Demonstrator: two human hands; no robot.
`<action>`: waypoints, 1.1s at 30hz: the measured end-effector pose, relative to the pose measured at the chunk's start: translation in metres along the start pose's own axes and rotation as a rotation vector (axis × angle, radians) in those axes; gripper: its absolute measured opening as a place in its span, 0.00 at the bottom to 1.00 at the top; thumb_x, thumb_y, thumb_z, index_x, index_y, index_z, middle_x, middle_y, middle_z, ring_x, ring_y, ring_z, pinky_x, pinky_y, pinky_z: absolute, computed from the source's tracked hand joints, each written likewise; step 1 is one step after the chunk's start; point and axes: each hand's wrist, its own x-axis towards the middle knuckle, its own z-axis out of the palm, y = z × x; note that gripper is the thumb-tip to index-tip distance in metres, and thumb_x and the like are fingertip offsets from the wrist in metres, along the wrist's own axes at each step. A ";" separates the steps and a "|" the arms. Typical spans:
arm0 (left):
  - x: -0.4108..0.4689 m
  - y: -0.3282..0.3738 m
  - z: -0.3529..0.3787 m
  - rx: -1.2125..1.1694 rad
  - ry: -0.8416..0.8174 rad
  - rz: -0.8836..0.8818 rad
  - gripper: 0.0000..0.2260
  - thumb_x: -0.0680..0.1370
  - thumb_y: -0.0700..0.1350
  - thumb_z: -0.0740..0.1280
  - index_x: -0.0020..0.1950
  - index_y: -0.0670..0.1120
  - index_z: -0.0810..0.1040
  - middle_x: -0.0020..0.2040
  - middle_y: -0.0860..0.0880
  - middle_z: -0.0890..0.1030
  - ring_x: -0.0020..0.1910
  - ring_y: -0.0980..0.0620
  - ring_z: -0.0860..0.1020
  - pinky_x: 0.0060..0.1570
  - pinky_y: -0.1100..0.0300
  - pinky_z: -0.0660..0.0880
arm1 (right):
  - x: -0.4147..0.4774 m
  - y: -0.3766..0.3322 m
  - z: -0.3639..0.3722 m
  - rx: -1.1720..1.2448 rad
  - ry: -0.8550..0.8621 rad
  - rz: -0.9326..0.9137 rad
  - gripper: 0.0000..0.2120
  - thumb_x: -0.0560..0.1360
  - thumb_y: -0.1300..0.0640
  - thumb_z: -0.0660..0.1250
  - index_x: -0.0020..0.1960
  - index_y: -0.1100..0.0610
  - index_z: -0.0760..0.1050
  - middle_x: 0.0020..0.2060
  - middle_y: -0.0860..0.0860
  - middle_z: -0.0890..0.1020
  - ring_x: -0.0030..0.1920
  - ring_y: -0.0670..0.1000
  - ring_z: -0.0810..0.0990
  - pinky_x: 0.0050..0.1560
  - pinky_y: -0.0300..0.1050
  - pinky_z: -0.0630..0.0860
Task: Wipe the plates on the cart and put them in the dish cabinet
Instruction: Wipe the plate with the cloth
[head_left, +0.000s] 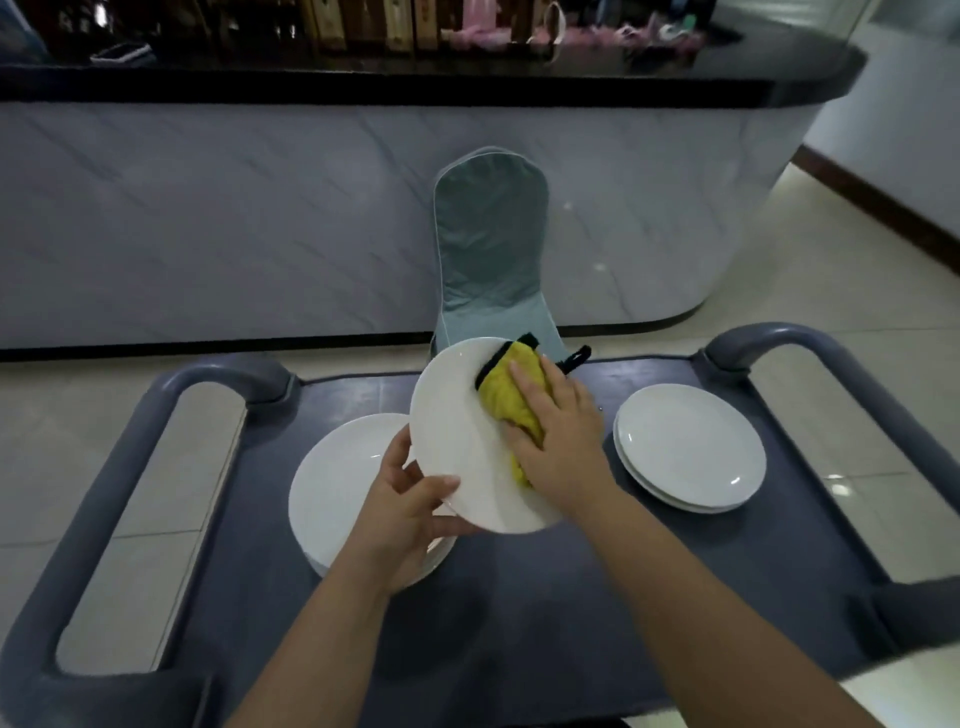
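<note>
The cart has a dark grey top that carries 2 stacks of white plates. The left stack sits near the middle-left of the top, partly hidden, so I cannot count its plates. The right stack lies well apart from it toward the right handle, and at least 2 rims show there.

1 plate is held up above the cart, tilted, its near edge over the left stack. The left hand grips that plate by its lower rim, thumb on the face and fingers curled underneath. The right hand lies flat on a yellow cloth with black trim, fingers straight, pressing it against the right side of the plate's face. A black loop of the cloth sticks out past the rim.

Behind the cart stands a chair in a grey-green cover, backed against a counter with a marbled front and a black top.
</note>
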 end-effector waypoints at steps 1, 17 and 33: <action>0.002 0.002 0.002 -0.005 -0.032 -0.005 0.32 0.67 0.31 0.69 0.68 0.52 0.71 0.58 0.43 0.80 0.54 0.39 0.79 0.40 0.40 0.80 | -0.012 0.000 -0.001 -0.019 -0.005 -0.056 0.32 0.73 0.35 0.51 0.77 0.38 0.56 0.79 0.47 0.55 0.75 0.61 0.55 0.74 0.59 0.51; 0.019 -0.021 0.040 -0.070 -0.239 -0.140 0.32 0.68 0.32 0.70 0.70 0.50 0.71 0.65 0.41 0.77 0.61 0.37 0.77 0.52 0.35 0.76 | -0.027 0.012 -0.026 -0.072 -0.181 -0.194 0.27 0.77 0.37 0.45 0.75 0.33 0.48 0.79 0.42 0.50 0.79 0.55 0.46 0.77 0.56 0.45; 0.018 -0.033 0.060 -0.063 -0.194 -0.179 0.29 0.69 0.32 0.69 0.69 0.47 0.70 0.61 0.40 0.79 0.53 0.40 0.82 0.42 0.43 0.80 | -0.044 0.050 -0.034 0.075 -0.216 -0.042 0.28 0.74 0.36 0.48 0.74 0.33 0.55 0.77 0.38 0.52 0.78 0.52 0.52 0.77 0.48 0.45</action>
